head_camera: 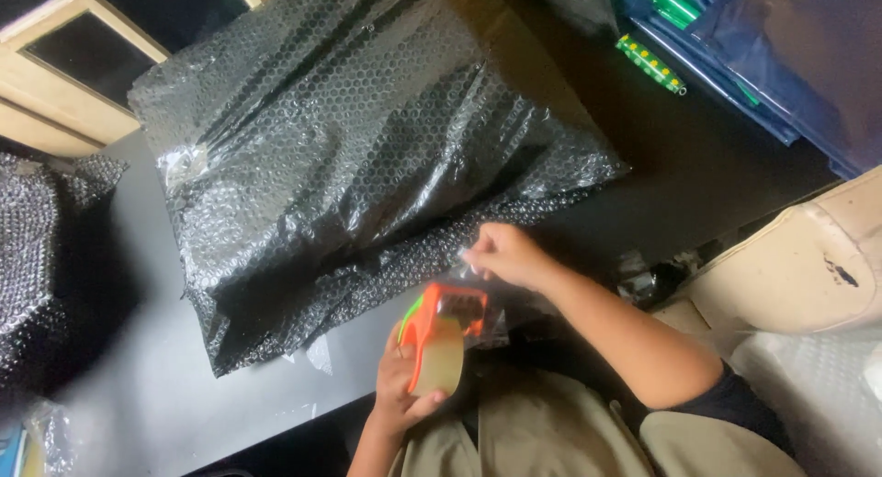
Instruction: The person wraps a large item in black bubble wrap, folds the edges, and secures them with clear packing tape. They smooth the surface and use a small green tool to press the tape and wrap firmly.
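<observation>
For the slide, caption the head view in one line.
Left hand grips an orange tape dispenser while right hand pinches clear tape beside a bubble-wrapped parcel on a dark table.

One large bubble-wrapped parcel (367, 146) is seen on the table (138, 385), a second wrapped bundle (37, 247) at its left edge, one orange tape dispenser (441, 335), and two hands.

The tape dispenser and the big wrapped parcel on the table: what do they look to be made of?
The tape dispenser, held in the left hand, looks like glossy orange moulded plastic carrying a roll of clear tape. The parcel is covered in shiny bubble wrap, shown by its regular bubble pattern over something black; what is inside cannot be told.
</observation>
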